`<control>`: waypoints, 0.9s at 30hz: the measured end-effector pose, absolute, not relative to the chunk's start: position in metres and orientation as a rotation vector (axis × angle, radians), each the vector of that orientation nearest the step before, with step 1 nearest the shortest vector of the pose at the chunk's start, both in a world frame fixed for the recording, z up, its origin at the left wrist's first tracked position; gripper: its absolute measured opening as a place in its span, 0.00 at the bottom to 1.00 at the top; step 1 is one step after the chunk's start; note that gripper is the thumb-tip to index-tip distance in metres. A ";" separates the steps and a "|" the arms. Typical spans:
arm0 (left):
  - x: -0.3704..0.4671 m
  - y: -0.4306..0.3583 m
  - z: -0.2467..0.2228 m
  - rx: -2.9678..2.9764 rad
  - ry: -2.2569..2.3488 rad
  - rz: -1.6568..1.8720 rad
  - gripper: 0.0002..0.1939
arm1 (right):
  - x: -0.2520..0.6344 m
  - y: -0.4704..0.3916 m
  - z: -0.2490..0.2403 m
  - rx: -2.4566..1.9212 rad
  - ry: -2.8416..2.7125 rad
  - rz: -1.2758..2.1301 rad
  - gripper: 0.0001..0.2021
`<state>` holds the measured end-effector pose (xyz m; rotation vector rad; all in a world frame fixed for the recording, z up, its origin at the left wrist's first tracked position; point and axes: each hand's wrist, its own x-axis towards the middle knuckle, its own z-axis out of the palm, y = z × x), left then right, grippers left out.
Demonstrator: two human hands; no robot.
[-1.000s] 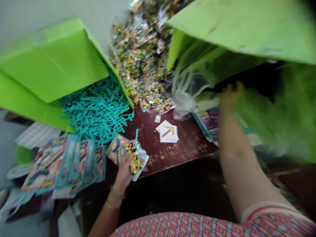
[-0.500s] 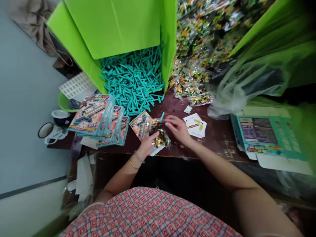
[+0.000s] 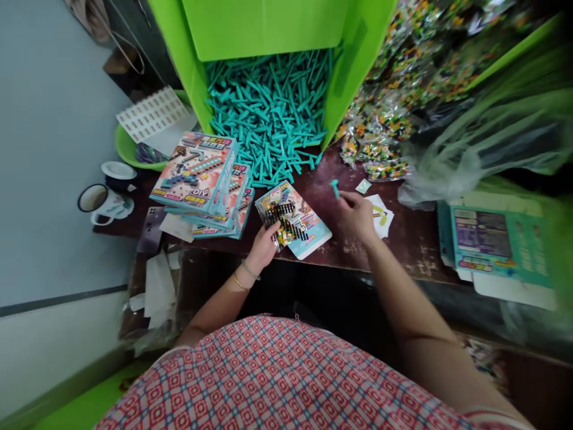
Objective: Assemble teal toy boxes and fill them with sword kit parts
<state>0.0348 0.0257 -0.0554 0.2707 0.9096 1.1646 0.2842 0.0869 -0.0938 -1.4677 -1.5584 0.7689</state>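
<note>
My left hand (image 3: pixel 261 248) is closed on a clear bag of small building blocks (image 3: pixel 286 220), with black studded pieces and yellow and green bits inside. Under the bag lies a flat printed box (image 3: pixel 313 239) with a teal end. Between the fingertips of my right hand (image 3: pixel 359 216) is a small teal plastic hammer (image 3: pixel 334 187), held up over the table to the right of the bag. Just behind that hand, partly covered by it, are white printed cards (image 3: pixel 383 221). A small pale green packet (image 3: pixel 363 186) lies nearby.
A green bin (image 3: pixel 358 65) spills many teal hammers (image 3: pixel 273 119). Stacked printed boxes (image 3: pixel 192 170) stand at left, beside enamel mugs (image 3: pixel 101 203) and a phone (image 3: pixel 151 227). Bagged blocks (image 3: pixel 387 140) heap at back right. Flattened boxes (image 3: pixel 496 239) lie right.
My right hand has moved right, away from the bag, and now shows a teal hammer in its fingers. The flat box beneath the bag is more exposed. The whole view has shifted.
</note>
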 end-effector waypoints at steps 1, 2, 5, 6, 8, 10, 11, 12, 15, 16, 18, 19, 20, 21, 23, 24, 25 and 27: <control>0.042 0.025 -0.056 0.298 0.877 1.164 0.20 | 0.267 0.067 -0.086 -1.472 -1.548 0.746 0.16; 0.049 0.025 -0.056 0.328 0.863 1.173 0.21 | 0.248 0.048 -0.079 -1.434 -1.628 0.734 0.16; 0.066 0.023 -0.059 0.402 0.925 1.229 0.23 | 0.202 0.008 -0.065 -1.431 -1.739 0.603 0.15; 0.069 0.022 -0.060 0.417 0.953 1.242 0.22 | 0.194 0.001 -0.063 -1.458 -1.702 0.549 0.15; 0.071 0.017 -0.062 0.459 0.992 1.267 0.22 | 0.187 -0.004 -0.061 -1.463 -1.558 0.525 0.18; 0.070 0.011 -0.064 0.558 1.044 1.327 0.21 | 0.187 -0.005 -0.063 -1.385 -1.383 0.702 0.27; 0.069 0.008 -0.063 0.620 1.078 1.359 0.21 | 0.187 -0.005 -0.064 -1.335 -1.297 0.846 0.30; 0.068 0.005 -0.063 0.678 1.106 1.379 0.21 | 0.187 -0.005 -0.065 -1.291 -1.212 0.999 0.31; 0.063 -0.002 -0.059 0.779 1.119 1.362 0.24 | 0.190 -0.007 -0.069 -1.207 -0.986 1.353 0.35; 0.060 -0.004 -0.058 0.815 1.094 1.328 0.26 | 0.194 -0.007 -0.070 -1.195 -0.932 1.408 0.37; 0.052 -0.007 -0.058 0.961 1.015 1.207 0.32 | 0.213 -0.008 -0.072 -1.206 -0.867 1.433 0.37; 0.047 -0.008 -0.059 1.066 0.976 1.123 0.36 | 0.228 -0.007 -0.072 -1.229 -0.858 1.406 0.36; 0.043 -0.008 -0.061 1.175 0.946 1.038 0.40 | 0.245 -0.006 -0.071 -1.258 -0.863 1.360 0.35; 0.039 -0.008 -0.063 1.272 0.931 0.963 0.41 | 0.263 -0.005 -0.070 -1.288 -0.880 1.303 0.34; 0.034 -0.007 -0.066 1.387 0.951 0.870 0.36 | 0.300 -0.003 -0.063 -1.338 -0.944 1.187 0.31; 0.033 -0.005 -0.066 1.409 0.970 0.858 0.31 | 0.317 -0.004 -0.057 -1.355 -0.991 1.133 0.30; 0.032 -0.003 -0.062 1.429 0.983 0.869 0.25 | 0.331 -0.006 -0.049 -1.369 -1.045 1.081 0.30; 0.030 0.001 -0.047 1.505 0.987 0.946 0.16 | 0.353 -0.015 -0.028 -1.385 -1.181 0.984 0.28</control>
